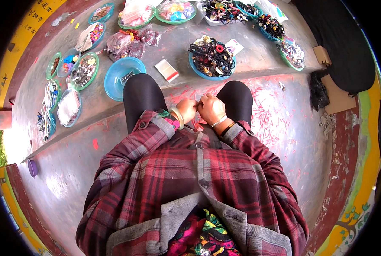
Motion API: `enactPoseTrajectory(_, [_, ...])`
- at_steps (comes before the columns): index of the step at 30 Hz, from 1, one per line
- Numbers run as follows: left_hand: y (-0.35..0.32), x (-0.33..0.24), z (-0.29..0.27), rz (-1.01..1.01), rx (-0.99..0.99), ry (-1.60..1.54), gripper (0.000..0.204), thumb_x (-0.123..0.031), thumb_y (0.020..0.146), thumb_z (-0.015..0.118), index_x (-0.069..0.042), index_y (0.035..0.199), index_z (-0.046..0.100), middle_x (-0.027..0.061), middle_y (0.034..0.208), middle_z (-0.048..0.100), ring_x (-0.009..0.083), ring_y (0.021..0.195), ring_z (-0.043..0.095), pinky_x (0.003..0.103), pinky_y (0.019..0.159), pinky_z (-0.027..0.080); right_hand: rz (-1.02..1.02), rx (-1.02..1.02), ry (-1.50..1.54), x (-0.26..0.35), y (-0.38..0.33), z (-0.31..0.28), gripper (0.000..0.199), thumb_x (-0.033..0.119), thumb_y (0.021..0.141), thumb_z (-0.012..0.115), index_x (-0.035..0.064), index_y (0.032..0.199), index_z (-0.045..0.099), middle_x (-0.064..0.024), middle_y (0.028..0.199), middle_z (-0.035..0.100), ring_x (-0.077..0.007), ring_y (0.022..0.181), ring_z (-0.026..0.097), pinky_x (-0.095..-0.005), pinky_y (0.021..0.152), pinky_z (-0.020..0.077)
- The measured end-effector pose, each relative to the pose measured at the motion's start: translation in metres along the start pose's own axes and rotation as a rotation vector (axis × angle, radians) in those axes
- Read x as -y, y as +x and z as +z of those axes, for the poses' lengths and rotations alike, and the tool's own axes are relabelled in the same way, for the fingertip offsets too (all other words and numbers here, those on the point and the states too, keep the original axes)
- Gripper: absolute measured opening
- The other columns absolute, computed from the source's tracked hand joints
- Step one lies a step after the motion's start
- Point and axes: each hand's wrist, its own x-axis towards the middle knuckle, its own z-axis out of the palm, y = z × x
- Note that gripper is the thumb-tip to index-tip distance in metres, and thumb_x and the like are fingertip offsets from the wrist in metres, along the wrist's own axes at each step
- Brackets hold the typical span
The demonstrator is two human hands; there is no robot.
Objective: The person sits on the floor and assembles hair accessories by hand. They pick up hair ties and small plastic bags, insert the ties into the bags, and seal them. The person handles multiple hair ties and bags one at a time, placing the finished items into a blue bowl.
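Between my knees, my left hand (187, 110) and my right hand (211, 109) meet with fingers curled in a pinch. Whatever lies between the fingertips is too small and covered to make out. A bit of pinkish-red material (197, 124) shows just below them over my lap. Beyond my left knee sits a light blue bowl (112, 81) with a few small dark and silvery pieces in it. Past my right knee, a blue basket (195, 69) is heaped with black hair ties (211, 57) bearing small charms. A white and red card or flat box (166, 70) lies between these two.
The raised concrete step (173, 38) carries several baskets of small goods, plastic bags (126, 45) and a tray of hair ties (222, 12). Red scraps (275, 106) litter the floor by my right knee. Cardboard (337, 96) and a black bag (319, 90) lie far right; a purple cup (32, 168) stands left.
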Motion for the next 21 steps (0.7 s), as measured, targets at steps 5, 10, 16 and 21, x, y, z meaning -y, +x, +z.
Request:
enactPoseTrajectory(5, [0.0,-0.008,-0.005,0.065,-0.117,-0.099,0.02,-0.006,0.077,0.047,0.0,0.089,0.061,0.0134,0.072,0.062,0.0182,0.068,0.06,0.029,0.062,0.045,0.116,-0.081,0.236,0.0,0.004,-0.007,0.01,0.015,0.065,0.058,0.0059,0.065,0.059,-0.0116,0.07,0.058,-0.0293,0.065,0.058,-0.0387,0.059,0.0468])
enactPoseTrajectory(10, [0.001,-0.008,-0.011,0.022,-0.097,-0.331,0.017,-0.009,0.08,0.052,0.001,0.09,0.061,0.0092,0.075,0.063,0.0088,0.071,0.057,0.025,0.062,0.045,0.263,-0.044,0.651,-0.021,0.007,0.007,0.012,0.012,0.067,0.061,0.0029,0.074,0.064,-0.0095,0.071,0.063,-0.0196,0.065,0.061,-0.0294,0.06,0.0476])
enactPoseTrajectory(16, [-0.001,-0.012,-0.016,0.042,-0.186,-0.309,0.019,-0.015,0.082,0.055,0.002,0.09,0.061,0.0095,0.076,0.064,0.009,0.071,0.057,0.025,0.063,0.045,0.497,0.078,1.235,-0.015,0.01,-0.006,0.009,0.002,0.074,0.059,-0.0032,0.08,0.062,-0.0043,0.072,0.063,-0.0086,0.064,0.056,-0.0218,0.062,0.0466])
enactPoseTrajectory(21, [-0.001,-0.012,-0.016,0.108,-0.276,-0.216,0.021,-0.018,0.082,0.056,0.002,0.089,0.061,0.0125,0.076,0.064,0.0114,0.072,0.059,0.027,0.063,0.045,0.405,-0.027,1.071,-0.014,0.006,0.001,0.01,0.004,0.076,0.058,-0.0016,0.082,0.063,-0.006,0.076,0.064,-0.0106,0.07,0.06,-0.0226,0.064,0.0473])
